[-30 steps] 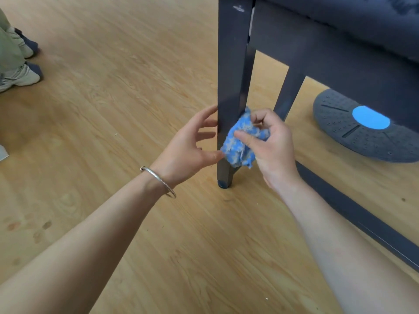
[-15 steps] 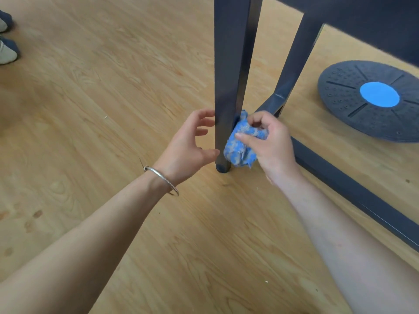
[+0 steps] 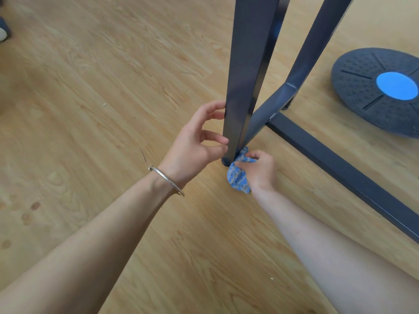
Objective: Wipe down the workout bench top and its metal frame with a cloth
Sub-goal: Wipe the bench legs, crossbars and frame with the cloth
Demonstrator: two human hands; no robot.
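You are looking at a light wood-grain floor [image 3: 113,75]. The bench's dark metal frame [image 3: 244,75] stands on it at centre, its low bar running near-right. A round balance board [image 3: 362,91] lies far right. At the far-left edge, possibly a shoe [image 3: 3,32].

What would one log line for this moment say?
step: wiping leg base | right hand: cloth at foot | left hand: open beside leg | floor: wood
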